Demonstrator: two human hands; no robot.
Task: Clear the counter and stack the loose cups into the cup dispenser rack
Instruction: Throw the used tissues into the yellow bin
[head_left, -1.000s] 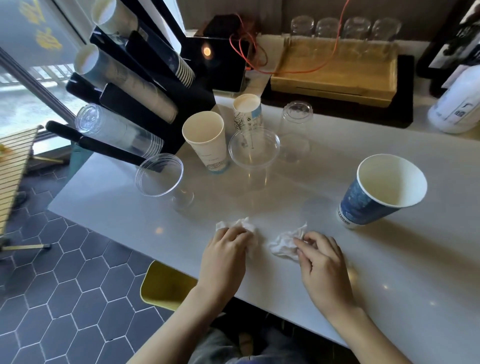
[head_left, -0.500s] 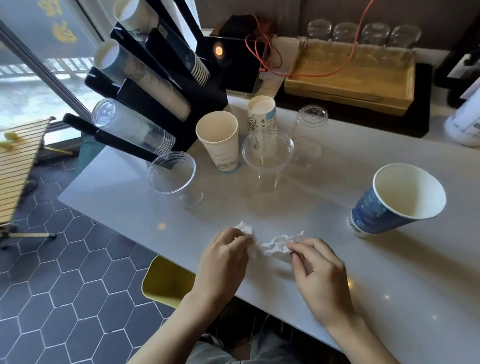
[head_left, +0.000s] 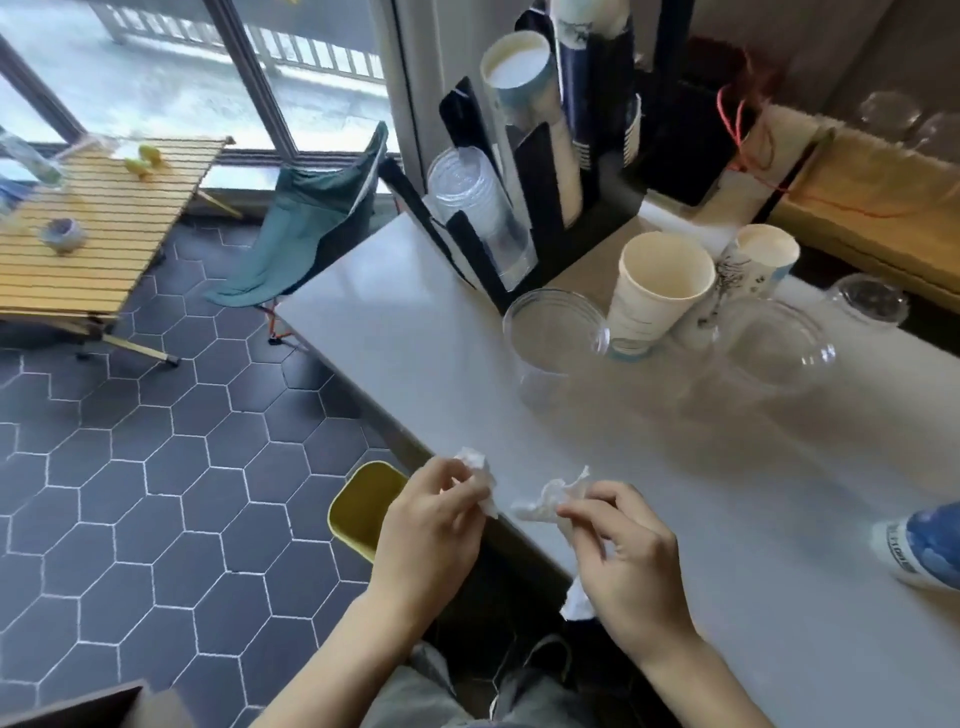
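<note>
My left hand (head_left: 428, 525) pinches a crumpled white tissue (head_left: 477, 466) at the counter's front edge, above a yellow bin (head_left: 358, 506) on the floor. My right hand (head_left: 626, 556) grips a second crumpled tissue (head_left: 548, 501) just beside it. Loose cups stand further back: a clear plastic cup (head_left: 550, 343), a white paper cup (head_left: 657, 291), a patterned paper cup (head_left: 753, 270), another clear cup (head_left: 763, 353) and a blue paper cup (head_left: 924, 543) at the right edge. The black cup dispenser rack (head_left: 530, 171) holds stacks of clear and paper cups.
The white counter (head_left: 415, 332) ends at its left corner over a dark hexagon-tiled floor. A slatted wooden table (head_left: 104, 218) and a green folding chair (head_left: 311, 213) stand by the window. A wooden tray (head_left: 872, 197) with glasses sits behind the cups.
Both hands have lifted their tissues off the counter and drawn them back to its front edge. The view has swung left, showing more floor and the yellow bin.
</note>
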